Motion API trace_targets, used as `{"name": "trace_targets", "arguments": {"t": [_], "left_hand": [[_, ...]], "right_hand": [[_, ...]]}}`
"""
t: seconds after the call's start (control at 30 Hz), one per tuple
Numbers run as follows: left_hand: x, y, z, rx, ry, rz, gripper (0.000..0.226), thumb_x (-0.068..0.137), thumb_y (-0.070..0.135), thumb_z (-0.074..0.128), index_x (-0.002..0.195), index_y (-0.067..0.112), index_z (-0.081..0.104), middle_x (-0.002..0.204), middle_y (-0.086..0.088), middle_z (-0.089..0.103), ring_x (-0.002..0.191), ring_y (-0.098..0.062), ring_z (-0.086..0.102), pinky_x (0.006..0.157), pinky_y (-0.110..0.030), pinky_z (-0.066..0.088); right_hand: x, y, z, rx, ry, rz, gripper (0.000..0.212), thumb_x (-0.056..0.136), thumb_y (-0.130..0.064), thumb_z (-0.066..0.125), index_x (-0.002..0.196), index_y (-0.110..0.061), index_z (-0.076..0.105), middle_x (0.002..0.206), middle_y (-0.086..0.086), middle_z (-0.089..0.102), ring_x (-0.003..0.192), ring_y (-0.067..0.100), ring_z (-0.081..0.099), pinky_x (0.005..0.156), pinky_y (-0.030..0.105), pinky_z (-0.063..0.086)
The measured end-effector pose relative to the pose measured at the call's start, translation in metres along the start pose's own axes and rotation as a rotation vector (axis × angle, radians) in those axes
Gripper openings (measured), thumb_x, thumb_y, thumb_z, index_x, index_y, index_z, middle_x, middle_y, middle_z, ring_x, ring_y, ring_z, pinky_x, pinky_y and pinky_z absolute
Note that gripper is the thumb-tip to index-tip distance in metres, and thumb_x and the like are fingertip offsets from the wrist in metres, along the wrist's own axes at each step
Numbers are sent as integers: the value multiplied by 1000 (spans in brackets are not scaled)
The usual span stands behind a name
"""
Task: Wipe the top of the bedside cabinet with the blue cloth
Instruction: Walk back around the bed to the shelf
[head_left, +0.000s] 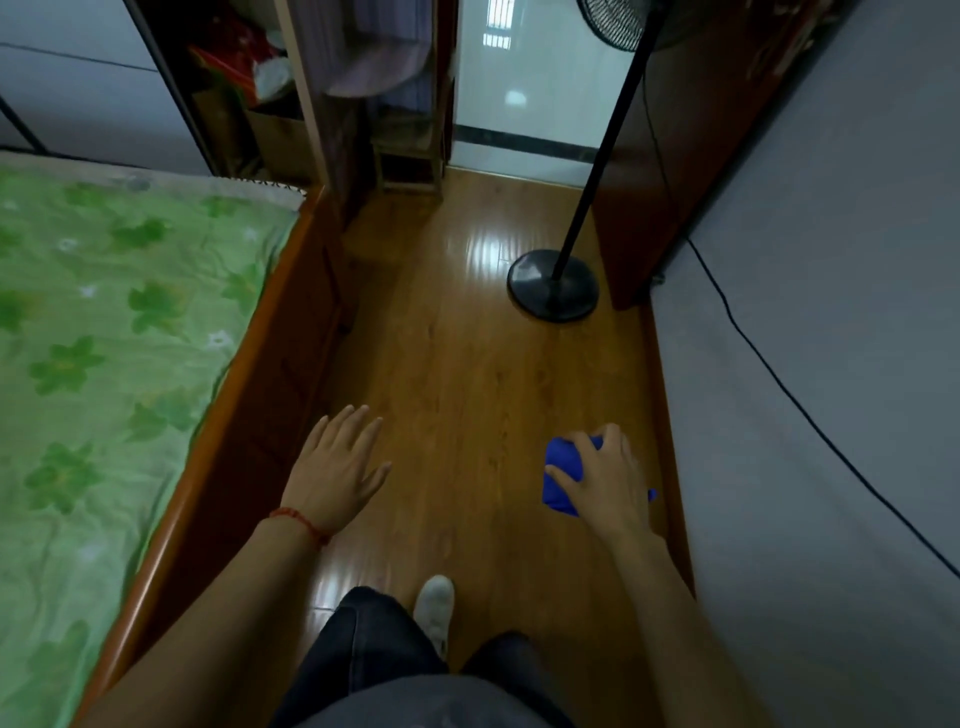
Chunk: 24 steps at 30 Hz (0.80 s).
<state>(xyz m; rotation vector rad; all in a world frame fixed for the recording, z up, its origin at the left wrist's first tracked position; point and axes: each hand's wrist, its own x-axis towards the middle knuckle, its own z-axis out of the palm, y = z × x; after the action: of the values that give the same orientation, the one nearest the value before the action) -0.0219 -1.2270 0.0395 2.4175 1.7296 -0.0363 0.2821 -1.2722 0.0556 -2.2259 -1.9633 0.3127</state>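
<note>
Right hand (605, 480) has the blue cloth (561, 475) bunched under clamped fingers (563, 475), right of the bed (130, 312), above the floor. Left hand (335, 467) hangs empty, fingers spread. Soft, light, floppy stuff, best gripped wadded. No bedside cabinet visible.

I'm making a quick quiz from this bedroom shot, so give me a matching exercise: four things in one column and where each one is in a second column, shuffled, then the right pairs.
Things:
1. cloth
2. fan base
3. bed sheet
4. red string

Places:
A. on the left wrist
B. on the floor, far end of the aisle
C. in the right hand
D. spread over the bed on the left

Pairs: 1-C, 2-B, 3-D, 4-A
</note>
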Motion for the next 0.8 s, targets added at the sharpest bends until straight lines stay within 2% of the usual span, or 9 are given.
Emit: {"name": "trace_targets", "arguments": {"t": [0.3,0.43,0.67,0.8], "left_hand": [[139,-46,-14,-48,-38,-56,60,96,45,35,146,13,22,154,-12,21,142,-25,12,115,-38,3],[218,-65,-13,-44,-53,-54,60,96,46,33,146,15,20,155,-9,19,142,-23,10,114,-37,1],[364,-98,-38,-4,-48,-95,61,96,49,29,147,18,17,156,-7,16,142,-22,8,115,-37,-1],[431,-125,-58,-47,-1,-134,60,96,47,35,146,16,23,154,-9,21,142,-23,12,114,-35,-1]], "right_hand": [[154,-24,7,11,-62,-42,42,84,-43,57,117,-17,51,114,11,43,103,24,45,81,40,47],[237,-26,18,31,-49,-48,40,83,-41,60,115,-18,52,112,10,44,100,23,45,75,37,47],[404,-39,15,79,-58,-87,38,82,-41,61,112,-18,53,111,9,43,99,24,44,76,33,43],[492,-52,6,46,-49,-118,38,83,-42,60,112,-18,53,109,9,43,96,23,44,72,30,38]]}}
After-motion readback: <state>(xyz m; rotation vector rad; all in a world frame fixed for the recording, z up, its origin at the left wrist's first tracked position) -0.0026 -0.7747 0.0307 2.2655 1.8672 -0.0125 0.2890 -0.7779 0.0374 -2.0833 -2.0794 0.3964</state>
